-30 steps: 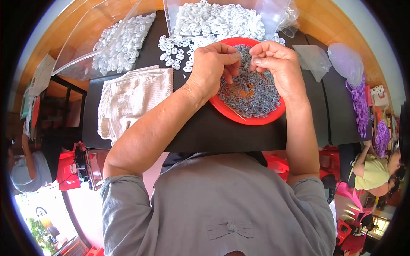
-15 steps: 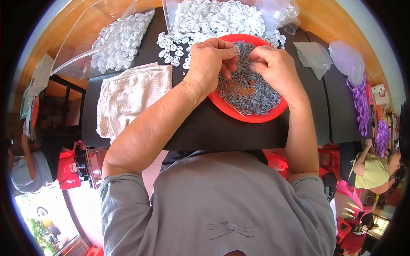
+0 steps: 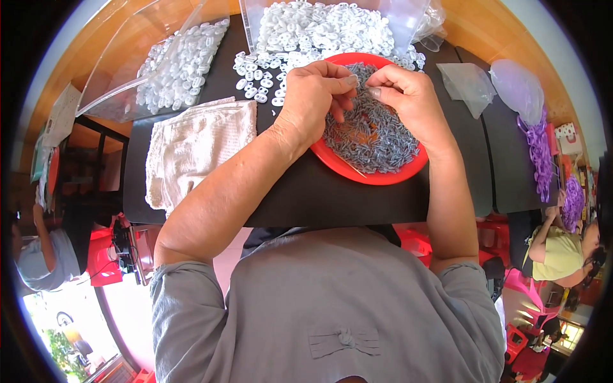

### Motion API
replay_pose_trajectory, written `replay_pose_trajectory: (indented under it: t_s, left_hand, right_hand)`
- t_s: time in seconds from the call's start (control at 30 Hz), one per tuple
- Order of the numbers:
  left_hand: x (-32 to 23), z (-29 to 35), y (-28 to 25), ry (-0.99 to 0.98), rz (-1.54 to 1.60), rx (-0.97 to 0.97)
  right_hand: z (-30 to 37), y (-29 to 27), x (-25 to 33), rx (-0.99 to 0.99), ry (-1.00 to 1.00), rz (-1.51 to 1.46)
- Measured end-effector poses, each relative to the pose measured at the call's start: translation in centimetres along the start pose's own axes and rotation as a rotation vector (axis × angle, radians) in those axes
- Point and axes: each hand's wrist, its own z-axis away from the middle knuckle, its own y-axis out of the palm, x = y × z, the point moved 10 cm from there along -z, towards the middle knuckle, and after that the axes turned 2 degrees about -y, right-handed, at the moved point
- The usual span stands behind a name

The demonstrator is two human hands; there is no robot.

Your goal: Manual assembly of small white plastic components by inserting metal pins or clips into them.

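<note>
Over a round red plate (image 3: 332, 165) heaped with small grey rod-like pieces (image 3: 383, 150), both my hands work close together. My left hand (image 3: 314, 92) is closed, thumb pressed to the index finger and the other fingers curled; whatever it pinches is too small to make out. Facing it on the right, my right hand (image 3: 408, 96) brings thumb and forefinger together just above the grey pieces. What sits between those fingertips is also too small to name. White oval two-holed pieces (image 3: 258, 83) lie loose on the dark table behind my left hand.
A clear box of white pieces (image 3: 325, 29) stands behind the plate, another clear container (image 3: 172, 67) at the far left. Left lies a folded cream cloth (image 3: 198, 150). Plastic bags (image 3: 469, 86) and purple chain-like strands (image 3: 538, 159) are at right; a person in yellow (image 3: 555, 255) sits beyond.
My right hand's fingers, smeared by motion before, have drawn up slightly and left into a clear pinch. My left hand has hardly moved.
</note>
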Motion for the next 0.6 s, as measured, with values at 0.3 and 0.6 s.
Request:
replay_pose_trajectory:
  t_s: [0.3,0.6]
  left_hand:
    - [-0.3,0.3,0.5,0.019,0.006,0.004]
    - [0.3,0.2,0.5,-0.015,0.111,0.012]
  right_hand:
    - [0.3,-0.6,2.6,-0.115,-0.158,0.09]
    - [0.7,-0.5,3.6,-0.203,-0.283,0.182]
